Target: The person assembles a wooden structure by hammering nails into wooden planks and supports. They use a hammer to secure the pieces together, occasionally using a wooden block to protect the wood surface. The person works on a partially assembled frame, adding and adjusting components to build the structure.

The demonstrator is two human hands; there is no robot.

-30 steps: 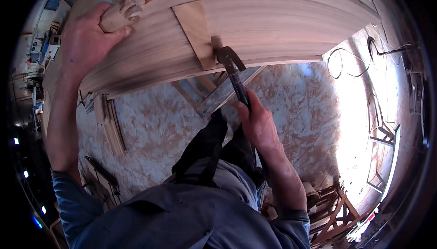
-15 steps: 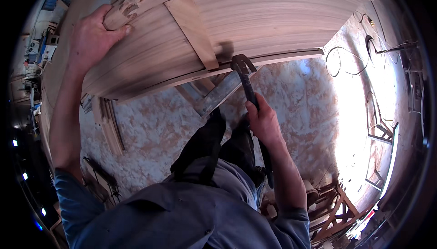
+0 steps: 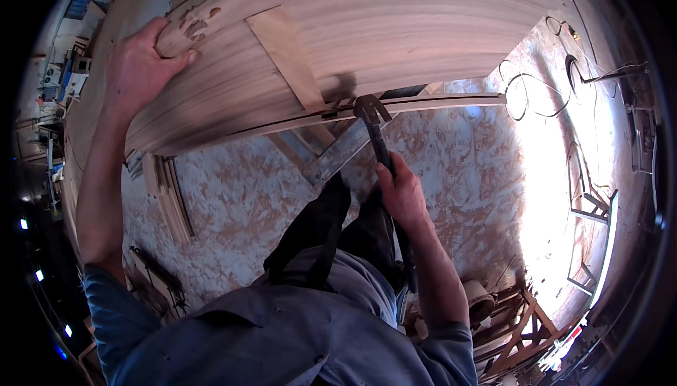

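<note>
My left hand is closed round a rounded wooden block with a gouged face, at the upper left of a large pale wooden panel. My right hand grips the handle of a dark claw hammer. The hammer head is at a narrow grooved wooden strip along the panel's near edge. To the right of the hammer, a gap shows between strip and panel. A flat, lighter piece of wood lies aslant on the panel, its lower end near the hammer head.
A metal-faced support frame stands under the panel. Wooden lengths stand at the left. Cables and a metal frame lie on the sunlit floor at right. Wooden scraps are piled at the lower right.
The strip's right part has come away from the panel, and a gap has opened there. My right hand and the hammer have moved slightly left and down. My left hand keeps its grip.
</note>
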